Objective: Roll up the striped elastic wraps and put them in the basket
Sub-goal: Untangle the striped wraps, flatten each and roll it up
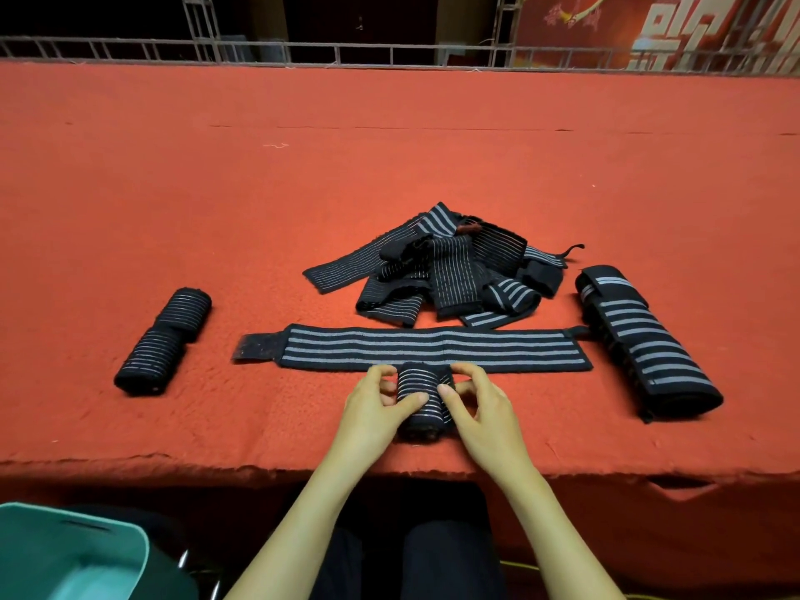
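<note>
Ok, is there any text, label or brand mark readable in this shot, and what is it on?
Red banner, top right behind the rail: large white characters, cut off by the frame edge, not readable.
Small red tag on the pile of wraps: too small to read.
Roll at the table's near edge: stripes only, no text.
Teal basket: no text visible.
</note>
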The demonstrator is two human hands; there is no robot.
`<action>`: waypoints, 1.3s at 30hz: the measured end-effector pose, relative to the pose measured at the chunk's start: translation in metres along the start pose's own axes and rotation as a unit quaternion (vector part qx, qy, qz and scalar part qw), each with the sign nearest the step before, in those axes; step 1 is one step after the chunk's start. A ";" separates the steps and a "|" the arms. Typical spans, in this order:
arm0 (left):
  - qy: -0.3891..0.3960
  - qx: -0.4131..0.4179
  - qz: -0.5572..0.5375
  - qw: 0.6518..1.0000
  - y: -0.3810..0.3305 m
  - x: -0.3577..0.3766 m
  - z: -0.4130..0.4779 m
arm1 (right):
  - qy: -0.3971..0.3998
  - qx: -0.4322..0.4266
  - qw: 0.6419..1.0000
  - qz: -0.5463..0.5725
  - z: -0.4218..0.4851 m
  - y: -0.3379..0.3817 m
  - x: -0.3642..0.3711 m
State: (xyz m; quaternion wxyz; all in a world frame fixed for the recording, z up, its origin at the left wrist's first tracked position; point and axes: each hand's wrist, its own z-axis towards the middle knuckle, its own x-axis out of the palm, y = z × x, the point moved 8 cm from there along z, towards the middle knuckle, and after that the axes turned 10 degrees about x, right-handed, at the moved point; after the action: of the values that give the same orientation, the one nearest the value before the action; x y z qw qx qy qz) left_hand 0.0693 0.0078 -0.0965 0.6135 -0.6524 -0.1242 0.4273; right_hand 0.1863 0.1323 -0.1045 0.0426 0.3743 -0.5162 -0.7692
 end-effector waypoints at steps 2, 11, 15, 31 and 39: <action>0.015 -0.012 -0.004 1.000 0.000 0.005 -0.001 | 0.002 -0.005 1.000 -0.001 -0.001 0.001 0.000; -0.044 0.112 -0.077 0.990 -0.021 0.004 -0.007 | 0.016 -0.031 0.997 0.072 -0.009 0.010 -0.007; -0.026 0.191 -0.044 0.980 -0.032 0.003 -0.014 | 0.001 -0.081 0.995 0.067 -0.017 0.019 -0.007; 0.012 0.251 -0.019 0.968 -0.031 -0.005 -0.017 | -0.046 -0.191 0.980 -0.015 -0.031 0.039 -0.007; 0.011 0.195 -0.124 0.973 -0.024 -0.005 -0.020 | -0.027 -0.096 0.995 0.027 -0.029 0.030 -0.003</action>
State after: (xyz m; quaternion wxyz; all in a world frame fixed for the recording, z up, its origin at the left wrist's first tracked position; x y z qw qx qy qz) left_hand 0.0893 -0.0040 -0.0747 0.7785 -0.5046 -0.1112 0.3564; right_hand 0.1971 0.0976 -0.0840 0.0854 0.3331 -0.4506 -0.8239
